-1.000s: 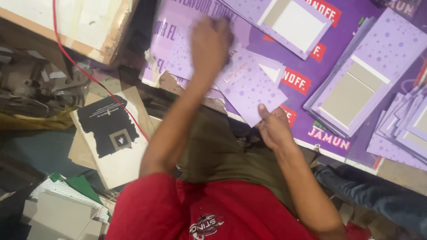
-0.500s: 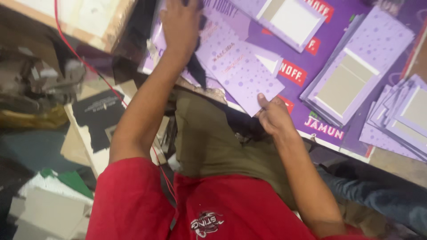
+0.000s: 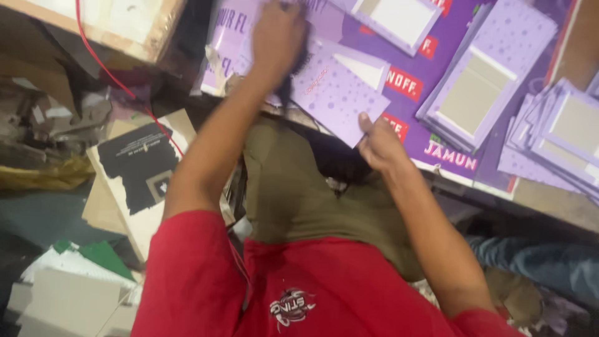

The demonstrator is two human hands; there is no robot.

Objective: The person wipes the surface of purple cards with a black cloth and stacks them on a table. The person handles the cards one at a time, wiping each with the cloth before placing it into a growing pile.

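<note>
- Left hand [image 3: 276, 39] presses a dark cloth [image 3: 288, 84] onto the lilac dotted card sheet [image 3: 340, 93]; fingers closed on the cloth.
- Right hand [image 3: 379, 145] pinches the sheet's near corner, thumb on top.
- Sheet lies flat at the purple surface's [image 3: 437, 128] near edge.
- Stacks of lilac card folders [image 3: 486, 75] lie to the right.

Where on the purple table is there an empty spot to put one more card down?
There is a bare strip of purple poster between the card under the hands and the card stack. The right edge is crowded with fanned cards, and the left hand and right hand cover the near edge.
</note>
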